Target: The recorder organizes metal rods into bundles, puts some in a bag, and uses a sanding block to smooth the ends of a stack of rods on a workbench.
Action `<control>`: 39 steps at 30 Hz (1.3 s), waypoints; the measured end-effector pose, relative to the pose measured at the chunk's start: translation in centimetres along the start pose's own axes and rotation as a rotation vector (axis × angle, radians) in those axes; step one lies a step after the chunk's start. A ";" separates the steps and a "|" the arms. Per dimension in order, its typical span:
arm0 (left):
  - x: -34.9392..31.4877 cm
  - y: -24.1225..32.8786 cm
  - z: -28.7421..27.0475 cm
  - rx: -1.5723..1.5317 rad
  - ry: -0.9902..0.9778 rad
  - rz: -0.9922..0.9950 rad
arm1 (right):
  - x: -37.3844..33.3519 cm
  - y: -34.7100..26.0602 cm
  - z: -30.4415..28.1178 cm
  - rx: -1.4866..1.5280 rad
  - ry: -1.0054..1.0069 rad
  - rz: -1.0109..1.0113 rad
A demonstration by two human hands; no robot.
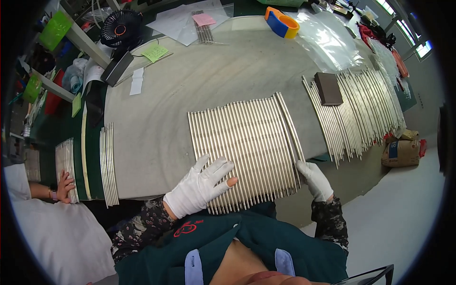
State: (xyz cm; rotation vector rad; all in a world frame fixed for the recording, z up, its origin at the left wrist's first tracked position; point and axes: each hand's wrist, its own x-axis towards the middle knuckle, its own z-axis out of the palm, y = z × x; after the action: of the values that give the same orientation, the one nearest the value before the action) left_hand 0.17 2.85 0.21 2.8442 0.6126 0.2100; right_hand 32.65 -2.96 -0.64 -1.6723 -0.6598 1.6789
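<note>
A row of slim silvery metal rods [242, 142] lies side by side in front of me, the near ends hanging over the table edge. My left hand [199, 186], in a white glove with the thumb tip bare, rests spread on the row's left near part. At the right side, one metal rod [291, 126] is angled slightly away from the others. My gloved right hand [315, 181] has its fingers closed at that rod's near end; the fingertips are partly hidden.
Further right lies another batch of rods [365, 114] with a dark brown block [328, 89] on it. A small bundle of rods [109, 164] sits at the left edge. Beyond are a tape roll [281, 23], plastic bags [327, 40] and a fan [121, 29]. A co-worker's hand [65, 186] touches rods at far left.
</note>
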 end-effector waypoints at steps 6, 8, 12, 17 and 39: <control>1.6 -0.5 -0.1 -0.010 0.035 0.163 | 2.2 1.2 -0.3 0.196 -0.430 0.025; 3.0 -0.5 0.0 -0.063 0.017 0.237 | 1.9 0.2 0.8 0.154 -0.625 0.173; 7.2 -0.3 -0.6 -0.055 0.111 0.448 | 3.0 1.5 4.4 -0.013 -0.784 -0.052; 10.4 -1.0 -0.1 0.032 0.102 0.629 | 2.9 -0.2 6.2 -0.062 -1.022 0.002; 9.8 -10.7 -9.0 -1.235 0.697 -0.077 | 10.8 -13.4 12.4 -0.326 -0.261 -1.000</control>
State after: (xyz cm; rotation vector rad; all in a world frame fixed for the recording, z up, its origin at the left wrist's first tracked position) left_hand 3.15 18.14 7.17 1.5046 0.4406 1.1235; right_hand 22.20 15.16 3.06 -0.9853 -1.6301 1.0642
